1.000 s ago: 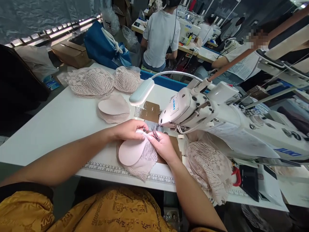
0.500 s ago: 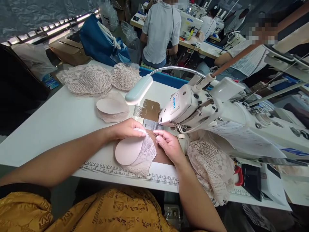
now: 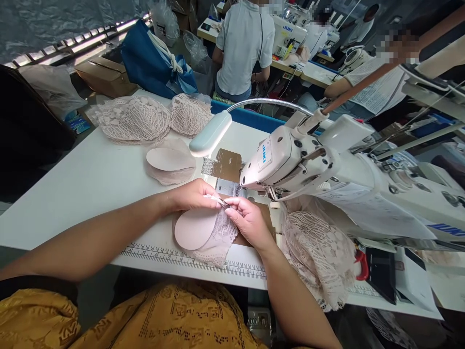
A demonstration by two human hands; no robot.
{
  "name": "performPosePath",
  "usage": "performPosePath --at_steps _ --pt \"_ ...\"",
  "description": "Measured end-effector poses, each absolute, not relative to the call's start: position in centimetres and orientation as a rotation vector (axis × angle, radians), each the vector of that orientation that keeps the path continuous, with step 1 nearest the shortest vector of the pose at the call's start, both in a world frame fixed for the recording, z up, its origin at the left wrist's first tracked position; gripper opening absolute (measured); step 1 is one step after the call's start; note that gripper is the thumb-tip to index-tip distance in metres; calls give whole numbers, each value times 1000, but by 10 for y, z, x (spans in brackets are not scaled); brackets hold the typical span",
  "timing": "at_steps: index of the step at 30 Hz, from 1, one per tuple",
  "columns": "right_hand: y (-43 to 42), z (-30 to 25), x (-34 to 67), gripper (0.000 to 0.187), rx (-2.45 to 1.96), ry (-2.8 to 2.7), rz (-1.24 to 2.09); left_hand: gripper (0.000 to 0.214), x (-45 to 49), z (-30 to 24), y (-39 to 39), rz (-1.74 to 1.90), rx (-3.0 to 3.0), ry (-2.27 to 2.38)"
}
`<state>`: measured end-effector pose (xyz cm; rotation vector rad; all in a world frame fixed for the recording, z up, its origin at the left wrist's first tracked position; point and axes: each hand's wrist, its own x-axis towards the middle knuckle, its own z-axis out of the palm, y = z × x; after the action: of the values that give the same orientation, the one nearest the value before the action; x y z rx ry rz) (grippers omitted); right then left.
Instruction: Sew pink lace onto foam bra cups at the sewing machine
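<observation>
A pale pink bra cup with a lace piece under it lies on the white sewing table in front of the sewing machine. My left hand rests on the cup's top edge, fingers pinched on the lace edge. My right hand is closed beside it, pinching a small metal tool, probably thread snips, at the same edge. Both hands meet just left of the needle area.
Stacked pink cups and lace pieces lie at the table's back left. A gooseneck lamp hangs over the work. Lace heaps sit to the right under the machine arm. A printed ruler lines the front edge. Other people work behind.
My right hand drew a little away from the cup and has come back against my left hand. The cup and lace shifted slightly left.
</observation>
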<state>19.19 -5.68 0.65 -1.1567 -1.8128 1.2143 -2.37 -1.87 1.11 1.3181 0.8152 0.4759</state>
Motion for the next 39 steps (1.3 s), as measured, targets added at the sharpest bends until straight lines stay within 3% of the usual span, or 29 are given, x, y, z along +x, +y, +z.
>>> performPosePath --at_steps 5,13,18,39 --pt "-57 8 190 15 -1142 -1796 1158 29 -21 15 -19 458 1349 812" --pt "-53 2 205 25 -1203 -1819 1288 24 -30 15 -16 372 1477 788" --pt "-53 6 202 22 -1154 -1857 1332 27 -28 15 -17 378 1481 815" --pt "-55 1 195 20 -1327 -1796 1215 33 -26 17 -12 313 1667 794"
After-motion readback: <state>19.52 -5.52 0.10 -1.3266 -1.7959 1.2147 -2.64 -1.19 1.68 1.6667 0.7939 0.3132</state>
